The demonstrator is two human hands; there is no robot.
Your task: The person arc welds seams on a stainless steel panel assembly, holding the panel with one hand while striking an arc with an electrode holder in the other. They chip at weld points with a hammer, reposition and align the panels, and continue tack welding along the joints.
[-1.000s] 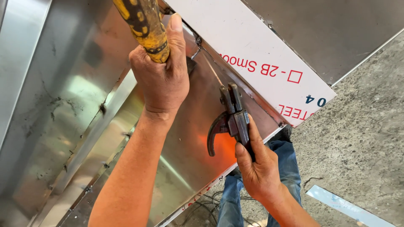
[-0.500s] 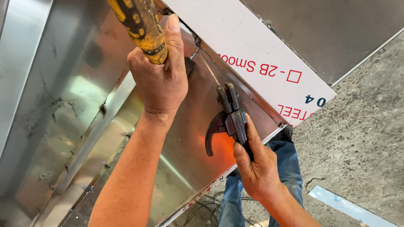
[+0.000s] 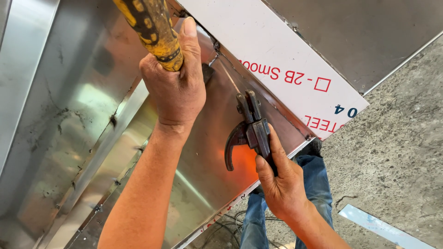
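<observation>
Head view, looking down: nearest the camera, the person's right hand (image 3: 281, 184) is clenched round the dark handle of an electrode holder (image 3: 251, 129), a worn metal clamp with a curved lever on its left side. Its jaws pinch a thin welding rod (image 3: 228, 76) that runs up toward the seam. Below this hand show blue trouser legs (image 3: 314, 184), a tangle of dark cable (image 3: 221, 221) and the rough grey concrete floor (image 3: 397, 152), with a narrow bright metal strip (image 3: 387, 228) lying on it.

Further up, the left hand (image 3: 175, 90) is wrapped tightly round the scuffed yellow and black grip of a tool (image 3: 152, 27). Only the tool's dark head edge (image 3: 206, 71) peeks out beside the hand, so its kind cannot be told for sure.

Both hands work over a stainless steel sheet assembly (image 3: 69, 115), smooth and mirror-like, with folded flanges. Dark, sooty spots (image 3: 113, 121) dot the long joint at intervals, which suggests tack welds already laid along that run. The rod tip sits near the upper corner seam (image 3: 217, 48), where the joint looks unfinished as far as can be seen; no arc is lit.

Farthest off, a white protective film (image 3: 277, 55) with red and blue print covers another flat sheet, and a dull grey panel (image 3: 360, 32) lies beyond.
</observation>
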